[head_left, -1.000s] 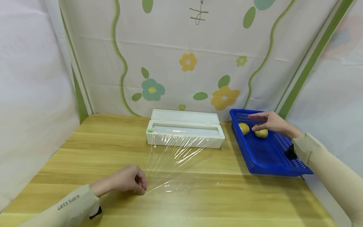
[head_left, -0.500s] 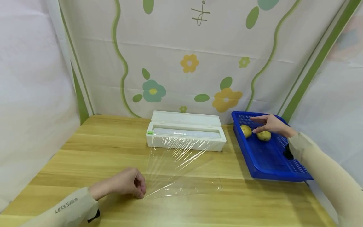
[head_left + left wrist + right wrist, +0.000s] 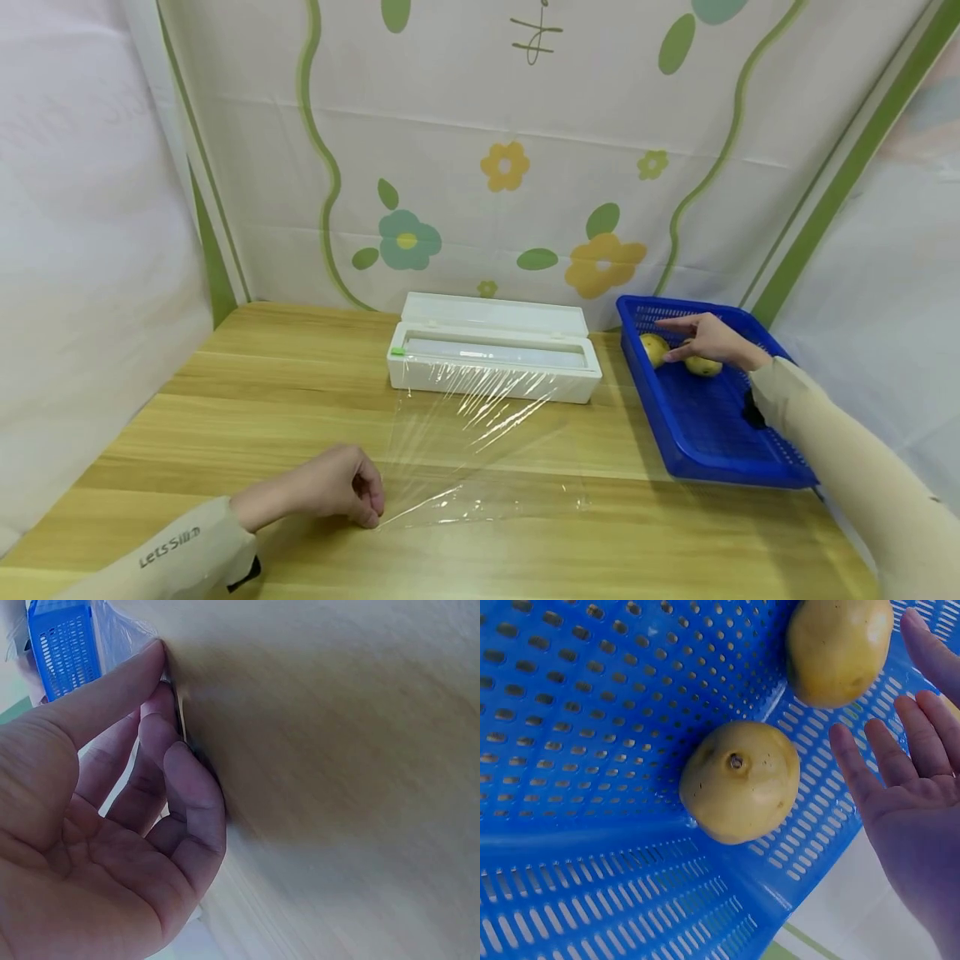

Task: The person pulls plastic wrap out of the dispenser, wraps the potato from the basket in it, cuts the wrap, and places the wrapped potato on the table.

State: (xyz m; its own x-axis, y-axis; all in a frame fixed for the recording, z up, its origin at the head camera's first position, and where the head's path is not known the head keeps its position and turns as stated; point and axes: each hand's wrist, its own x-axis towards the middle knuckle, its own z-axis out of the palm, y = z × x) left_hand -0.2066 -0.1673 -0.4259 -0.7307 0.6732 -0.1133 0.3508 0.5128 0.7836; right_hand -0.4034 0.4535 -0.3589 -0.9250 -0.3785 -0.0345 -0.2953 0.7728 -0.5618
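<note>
At the front left of the table, my left hand (image 3: 341, 485) pinches the near left corner of a sheet of cling film (image 3: 487, 471) between thumb and fingers, close over the wood. The sheet stretches back to a white cling film dispenser (image 3: 495, 315) with its lid raised. My right hand (image 3: 712, 340) is inside the blue plastic basket (image 3: 667, 433), fingers extended and thumb spread apart. Two yellow, roundish fruits lie there: one (image 3: 652, 348) is by my thumb tip, the other (image 3: 703, 367) partly under my hand. The right wrist view shows a stem dimple on one fruit (image 3: 742, 791).
The wooden table (image 3: 285, 375) ends at a floral cloth backdrop (image 3: 465, 200). The basket stands at the table's right side, right of the dispenser. A green slider (image 3: 398, 352) sits at the dispenser's left end.
My right hand has lowered slightly, its thumb coming closer to the left fruit. My left hand keeps its pinch on the film. The head view has shifted a little.
</note>
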